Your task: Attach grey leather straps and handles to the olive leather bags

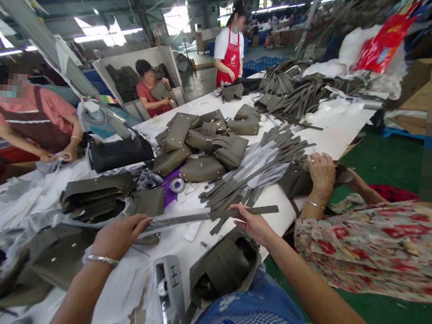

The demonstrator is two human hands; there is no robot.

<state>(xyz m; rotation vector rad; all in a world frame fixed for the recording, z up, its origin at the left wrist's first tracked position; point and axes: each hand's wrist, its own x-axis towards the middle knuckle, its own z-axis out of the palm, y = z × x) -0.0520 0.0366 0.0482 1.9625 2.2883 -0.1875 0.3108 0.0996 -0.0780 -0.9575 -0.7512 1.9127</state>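
A long, flat olive-grey strap [267,209] stretches between my hands, part of it inside a clear plastic sleeve [182,219]. My left hand [120,235], with a bangle at the wrist, is closed on the sleeved end. Further right, my right hand [252,225] pinches the strap between thumb and fingers, its bare end sticking out beyond. Just below the strap an olive handbag [225,265] lies at the table's near edge. Behind it is a pile of similar straps [251,168], some in plastic sleeves.
Several olive handbags [206,143] are heaped mid-table, beside a tape roll [177,185]. More bags [98,194] and plastic wrapping lie at left. A grey tape dispenser [169,290] stands close in front. At right, a co-worker's floral sleeve [376,243] reaches in; other people stand or sit around the table.
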